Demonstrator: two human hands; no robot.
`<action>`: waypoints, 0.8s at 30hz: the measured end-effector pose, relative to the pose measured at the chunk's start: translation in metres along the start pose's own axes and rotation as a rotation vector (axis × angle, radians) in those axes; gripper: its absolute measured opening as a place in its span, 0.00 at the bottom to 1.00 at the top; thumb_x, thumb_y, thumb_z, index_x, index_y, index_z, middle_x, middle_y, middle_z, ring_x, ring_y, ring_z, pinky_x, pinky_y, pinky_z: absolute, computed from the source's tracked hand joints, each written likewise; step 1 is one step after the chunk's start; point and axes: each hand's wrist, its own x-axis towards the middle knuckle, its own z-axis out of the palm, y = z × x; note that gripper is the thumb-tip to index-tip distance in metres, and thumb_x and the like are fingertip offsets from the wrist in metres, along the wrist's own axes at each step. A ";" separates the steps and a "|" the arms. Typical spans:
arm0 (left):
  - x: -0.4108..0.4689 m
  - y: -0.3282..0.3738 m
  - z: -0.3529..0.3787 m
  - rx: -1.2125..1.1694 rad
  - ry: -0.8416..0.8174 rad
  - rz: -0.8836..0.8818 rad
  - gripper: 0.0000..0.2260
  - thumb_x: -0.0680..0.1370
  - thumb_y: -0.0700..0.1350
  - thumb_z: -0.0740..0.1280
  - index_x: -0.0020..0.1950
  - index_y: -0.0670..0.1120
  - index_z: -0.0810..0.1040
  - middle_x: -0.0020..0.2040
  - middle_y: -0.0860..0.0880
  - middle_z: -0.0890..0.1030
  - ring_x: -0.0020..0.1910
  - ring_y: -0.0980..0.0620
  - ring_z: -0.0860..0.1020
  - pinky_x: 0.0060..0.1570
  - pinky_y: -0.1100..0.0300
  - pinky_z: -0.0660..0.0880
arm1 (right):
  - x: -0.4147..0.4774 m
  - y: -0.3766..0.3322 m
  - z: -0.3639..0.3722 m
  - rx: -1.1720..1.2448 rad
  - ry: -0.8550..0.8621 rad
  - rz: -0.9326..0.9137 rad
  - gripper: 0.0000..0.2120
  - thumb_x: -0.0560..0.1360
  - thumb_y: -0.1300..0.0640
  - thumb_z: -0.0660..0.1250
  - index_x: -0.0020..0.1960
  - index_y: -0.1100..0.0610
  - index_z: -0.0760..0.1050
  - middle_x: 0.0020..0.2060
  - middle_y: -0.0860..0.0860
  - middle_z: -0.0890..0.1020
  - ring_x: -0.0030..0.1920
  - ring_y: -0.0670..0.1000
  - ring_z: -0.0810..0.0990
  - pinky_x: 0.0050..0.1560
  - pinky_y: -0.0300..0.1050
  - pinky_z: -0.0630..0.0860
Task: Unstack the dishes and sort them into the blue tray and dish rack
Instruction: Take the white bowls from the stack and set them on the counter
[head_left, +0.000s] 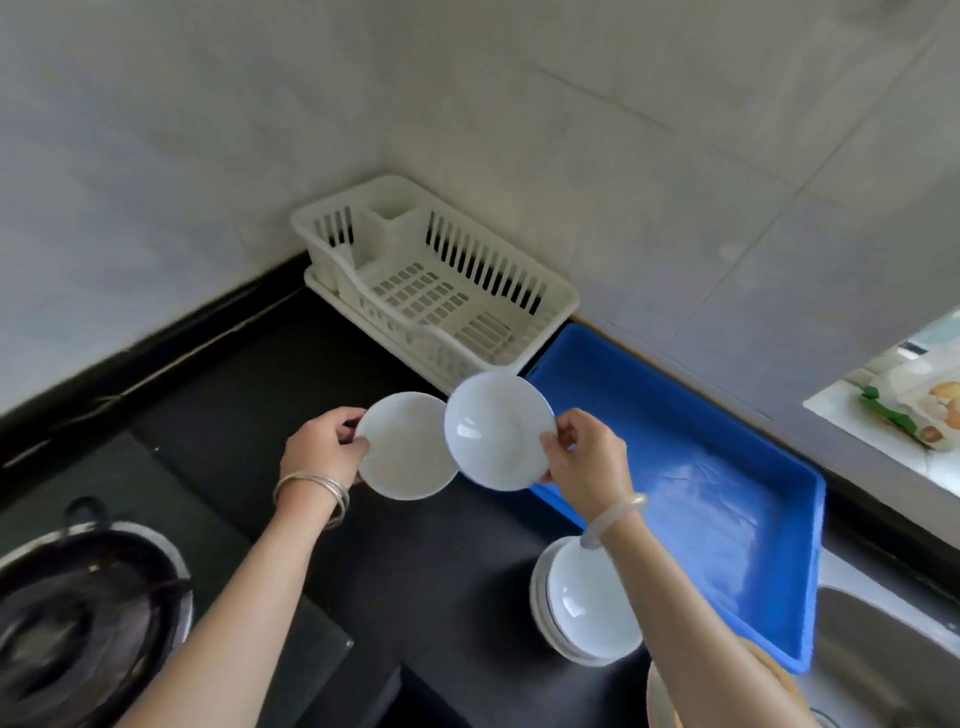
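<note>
Both arms reach out over the tabletop. Left hand pinches the rim of one plate, and right hand pinches one tilted bowl. The bowl's edge overlaps the plate, mid-air, just in front of the one rack and one tray. One stack sits below the right wrist, beside the tray.

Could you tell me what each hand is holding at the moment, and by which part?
The left hand pinches a shallow white dish by its rim; the right hand pinches a white bowl by its rim.
</note>
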 end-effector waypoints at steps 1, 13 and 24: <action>0.009 -0.008 -0.010 -0.015 0.023 -0.026 0.14 0.73 0.36 0.65 0.56 0.49 0.79 0.38 0.56 0.76 0.38 0.48 0.79 0.36 0.56 0.80 | 0.008 -0.006 0.014 -0.003 -0.034 0.003 0.07 0.74 0.63 0.63 0.38 0.64 0.71 0.33 0.51 0.74 0.27 0.44 0.80 0.25 0.41 0.80; 0.109 -0.075 -0.088 -0.312 0.284 -0.375 0.16 0.73 0.32 0.66 0.58 0.45 0.76 0.50 0.45 0.76 0.52 0.39 0.77 0.35 0.52 0.79 | 0.099 -0.070 0.177 0.046 -0.344 0.059 0.08 0.76 0.64 0.61 0.39 0.56 0.68 0.39 0.50 0.77 0.35 0.48 0.80 0.24 0.33 0.76; 0.176 -0.095 -0.109 -0.560 0.502 -0.513 0.15 0.73 0.30 0.65 0.56 0.43 0.76 0.59 0.39 0.77 0.55 0.37 0.77 0.43 0.47 0.80 | 0.166 -0.095 0.292 0.179 -0.388 0.266 0.07 0.76 0.67 0.59 0.53 0.59 0.69 0.50 0.53 0.73 0.29 0.47 0.77 0.41 0.51 0.83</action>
